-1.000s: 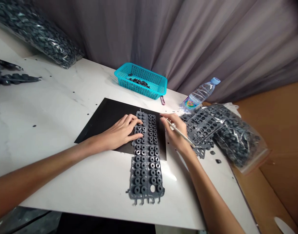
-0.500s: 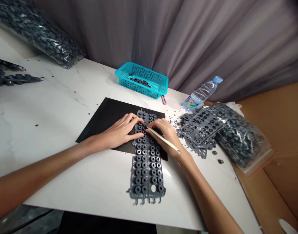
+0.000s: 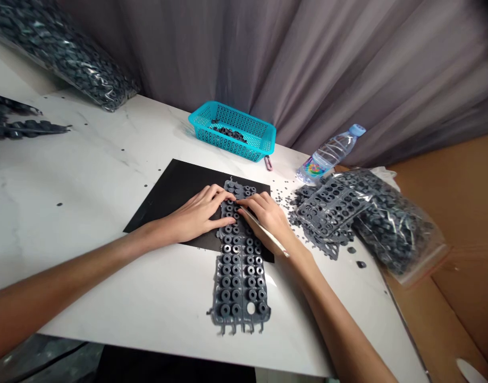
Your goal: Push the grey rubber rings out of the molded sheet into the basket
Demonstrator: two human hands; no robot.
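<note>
Grip of the right hand [image 3: 270, 215] was closed on a white stick [image 3: 268, 234], held like a pen, at the center of the frame. Its front end pointed toward the upper part of a gray sheet [image 3: 241, 276]; contact between tip and sheet could not be determined, as the fingers covered this area. Grip of the left hand [image 3: 200, 213] was open: thumb and fingertips were spread apart and rested on the left side of the same sheet. The gray sheet ran lengthwise from the center to the lower center of the frame, bore rows of round knobs [image 3: 225, 296], and had one hole near its lower right corner. Its upper part lay on a black mat [image 3: 160, 197]; its lower part extended onto the white table [image 3: 128, 298]. A blue basket [image 3: 224, 146] containing small dark pieces [image 3: 234, 134] stood at the upper center. Right of center were a plastic bottle [image 3: 331, 151], a pile of perforated sheets [image 3: 327, 213] and a clear bag [image 3: 435, 258] of dark parts [image 3: 395, 229]. A second filled bag [image 3: 68, 58] occupied the upper left.
</note>
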